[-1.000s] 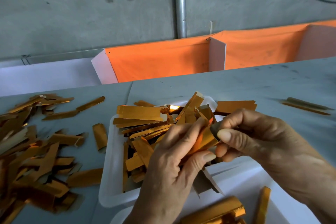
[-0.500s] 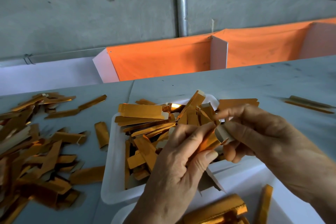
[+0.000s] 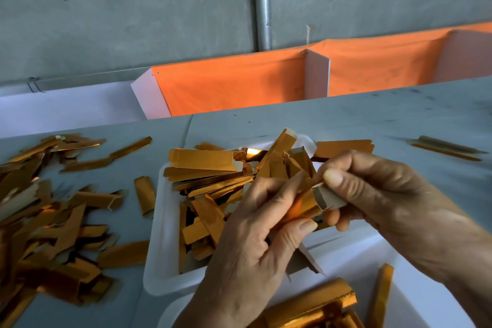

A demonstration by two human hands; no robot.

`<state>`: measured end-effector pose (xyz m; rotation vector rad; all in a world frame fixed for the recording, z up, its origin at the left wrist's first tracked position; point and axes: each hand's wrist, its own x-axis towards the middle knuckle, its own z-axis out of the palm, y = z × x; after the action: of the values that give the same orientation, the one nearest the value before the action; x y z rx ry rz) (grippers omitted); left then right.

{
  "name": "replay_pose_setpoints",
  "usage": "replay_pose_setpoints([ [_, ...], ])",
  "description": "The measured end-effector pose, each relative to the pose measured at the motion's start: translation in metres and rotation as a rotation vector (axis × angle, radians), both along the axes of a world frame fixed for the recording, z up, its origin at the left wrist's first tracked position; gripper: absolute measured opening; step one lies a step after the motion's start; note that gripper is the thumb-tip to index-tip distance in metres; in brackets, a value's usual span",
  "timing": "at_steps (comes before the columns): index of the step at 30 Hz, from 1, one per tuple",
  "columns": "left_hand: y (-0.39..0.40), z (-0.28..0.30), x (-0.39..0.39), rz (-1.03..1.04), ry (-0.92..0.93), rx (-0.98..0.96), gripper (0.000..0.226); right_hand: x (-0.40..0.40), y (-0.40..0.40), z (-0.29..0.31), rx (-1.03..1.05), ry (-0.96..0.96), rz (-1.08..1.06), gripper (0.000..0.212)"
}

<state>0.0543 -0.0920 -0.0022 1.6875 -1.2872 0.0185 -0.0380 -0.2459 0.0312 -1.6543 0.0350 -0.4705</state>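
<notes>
Over the white tray's (image 3: 163, 221) 3 o'clock edge, our left hand (image 3: 253, 242) grips the gold card strip (image 3: 303, 204) and our right hand (image 3: 386, 194) pinches its open end; we should crease squarely, with the edges aligned.

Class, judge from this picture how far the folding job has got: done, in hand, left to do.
Done, it seems: a few folded gold pieces in the near tray. In hand: the left hand and right hand pinch one gold card strip, bending it. Left: many flat strips in the far tray and the loose pile on the table.
</notes>
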Motion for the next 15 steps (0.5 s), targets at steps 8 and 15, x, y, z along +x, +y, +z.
replay_pose_setpoints([
  [8,0.0022,-0.0053,0.0053,-0.017,0.189,-0.129,0.048,0.0011,0.0032,-0.0012,0.165,-0.007,0.074,0.017],
  [15,-0.0024,-0.0031,0.0038,0.194,-0.11,-0.234,0.036,0.0033,0.0085,-0.0037,-0.046,-0.133,-0.032,0.006],
])
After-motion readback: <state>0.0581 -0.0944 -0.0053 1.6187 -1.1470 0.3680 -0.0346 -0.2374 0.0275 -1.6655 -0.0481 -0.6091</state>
